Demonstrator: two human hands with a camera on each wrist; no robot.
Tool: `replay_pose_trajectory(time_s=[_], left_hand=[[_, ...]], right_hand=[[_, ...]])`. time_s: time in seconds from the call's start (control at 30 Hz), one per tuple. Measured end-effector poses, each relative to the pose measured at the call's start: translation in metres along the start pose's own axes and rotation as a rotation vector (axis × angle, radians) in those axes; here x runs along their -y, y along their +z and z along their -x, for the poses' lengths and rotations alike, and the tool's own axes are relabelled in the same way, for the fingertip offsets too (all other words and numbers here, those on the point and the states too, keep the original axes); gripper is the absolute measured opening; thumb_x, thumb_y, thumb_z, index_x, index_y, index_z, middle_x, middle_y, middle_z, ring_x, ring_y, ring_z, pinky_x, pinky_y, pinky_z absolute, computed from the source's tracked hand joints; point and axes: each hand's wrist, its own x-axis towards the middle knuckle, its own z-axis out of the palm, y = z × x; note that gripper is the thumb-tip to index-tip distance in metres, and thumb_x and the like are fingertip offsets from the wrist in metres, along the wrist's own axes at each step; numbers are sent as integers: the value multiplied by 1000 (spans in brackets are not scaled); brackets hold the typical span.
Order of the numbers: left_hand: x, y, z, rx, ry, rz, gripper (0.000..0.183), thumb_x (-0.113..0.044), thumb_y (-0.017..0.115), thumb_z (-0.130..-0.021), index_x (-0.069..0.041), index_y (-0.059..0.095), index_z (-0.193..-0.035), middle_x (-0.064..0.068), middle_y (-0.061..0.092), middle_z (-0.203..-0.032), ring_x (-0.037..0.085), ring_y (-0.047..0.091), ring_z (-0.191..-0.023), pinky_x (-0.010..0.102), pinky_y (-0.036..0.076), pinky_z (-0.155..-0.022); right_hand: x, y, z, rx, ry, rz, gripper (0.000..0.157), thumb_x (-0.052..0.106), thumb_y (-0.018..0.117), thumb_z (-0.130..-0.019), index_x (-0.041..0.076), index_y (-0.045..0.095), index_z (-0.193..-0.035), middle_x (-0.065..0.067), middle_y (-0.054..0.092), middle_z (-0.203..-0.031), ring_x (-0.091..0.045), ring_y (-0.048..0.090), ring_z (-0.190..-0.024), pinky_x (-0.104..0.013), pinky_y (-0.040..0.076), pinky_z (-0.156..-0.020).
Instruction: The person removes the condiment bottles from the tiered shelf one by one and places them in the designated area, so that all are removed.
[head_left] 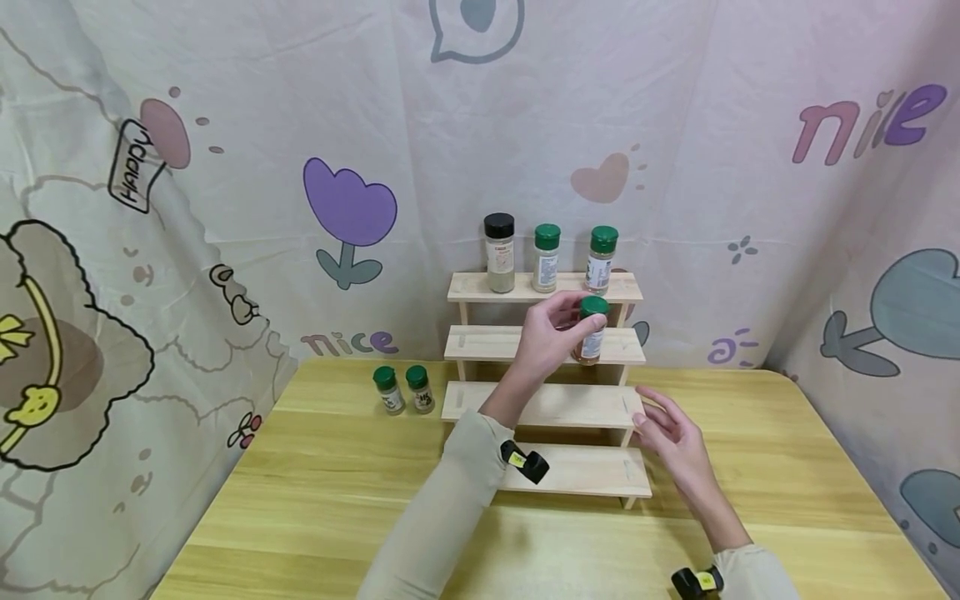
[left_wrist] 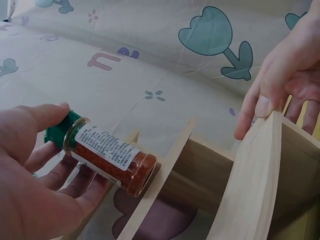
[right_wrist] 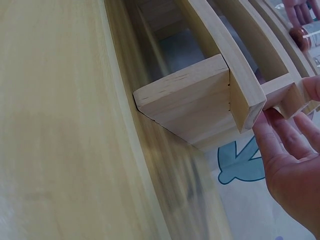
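My left hand [head_left: 542, 340] holds a spice jar [head_left: 592, 345] by its green lid, thumb on one side and fingers on the other. In the left wrist view the jar [left_wrist: 111, 152] shows red powder and a white printed label, its base close to the edge of a step. A four-step wooden rack [head_left: 555, 406] stands below that hand; the jar overlaps its second step from the top. At the rack's right side, my right hand [head_left: 673, 433] grips the end of the third step, thumb on top and fingers underneath, as the right wrist view shows.
Along the top step stand a black-lidded jar [head_left: 500, 254] and two green-lidded jars, one in the middle [head_left: 547, 260] and one at right [head_left: 600, 262]. Two small green-lidded jars [head_left: 389, 392] sit on the wooden table [head_left: 322, 500], left of the rack. A patterned cloth [head_left: 450, 150] hangs behind.
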Motion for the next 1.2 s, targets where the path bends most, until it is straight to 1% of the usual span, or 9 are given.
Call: replay_pose_trajectory(time_s=[0.2, 0.37, 0.6, 0.7, 0.9, 1.03, 1.2], left_hand=[[-6, -13, 10, 19, 8, 12, 33, -15, 78, -94, -7, 69, -125, 5, 70, -117, 18, 68, -105, 30, 57, -92], [-9, -25, 21, 30, 13, 11, 34, -17, 77, -94, -8, 69, -126, 5, 69, -121, 20, 67, -110, 31, 56, -95], [-12, -44, 39, 50, 18, 66, 33, -14, 75, -95, -8, 68, -127, 7, 65, -126, 25, 66, -112, 36, 56, -97], [-12, -52, 48, 33, 9, 61, 33, -13, 76, -95, -8, 68, -126, 7, 65, -124, 25, 65, -111, 37, 56, -98], [-10, -66, 62, -14, -3, 41, 34, -13, 77, -94, -8, 68, -126, 9, 66, -123, 27, 66, -111, 37, 56, -98], [-7, -75, 72, -46, -24, 43, 35, -11, 77, -94, -6, 68, -127, 11, 66, -122, 28, 65, -111, 36, 56, -98], [-5, -85, 87, -70, -57, 51, 36, -10, 76, -94, -5, 67, -128, 12, 65, -122, 28, 65, -109, 31, 56, -95]], right_hand=[[-1, 0, 0, 1, -8, -14, 53, 10, 62, -104, -3, 42, -151, 0, 68, -127, -12, 70, -107, -33, 59, -86], [0, 1, -1, -5, -7, -13, 52, 10, 62, -104, -3, 43, -150, 4, 69, -124, -12, 71, -106, -34, 60, -86], [1, 1, 0, -9, 1, -18, 52, 10, 62, -104, -3, 43, -150, 6, 69, -122, -12, 71, -105, -35, 60, -86], [2, 1, 0, -11, 4, -11, 52, 11, 62, -104, -3, 43, -150, 5, 69, -123, -12, 71, -105, -35, 60, -86], [2, 1, 0, -21, 7, 3, 52, 12, 63, -104, -2, 44, -150, -1, 68, -125, -11, 70, -105, -34, 60, -86], [2, 1, 0, -12, 4, -10, 52, 11, 62, -104, -3, 43, -150, 1, 68, -125, -11, 71, -105, -34, 60, -86], [1, 2, 0, -8, -7, -21, 52, 10, 62, -104, -4, 43, -150, 3, 68, -124, -12, 71, -105, -33, 60, -85]])
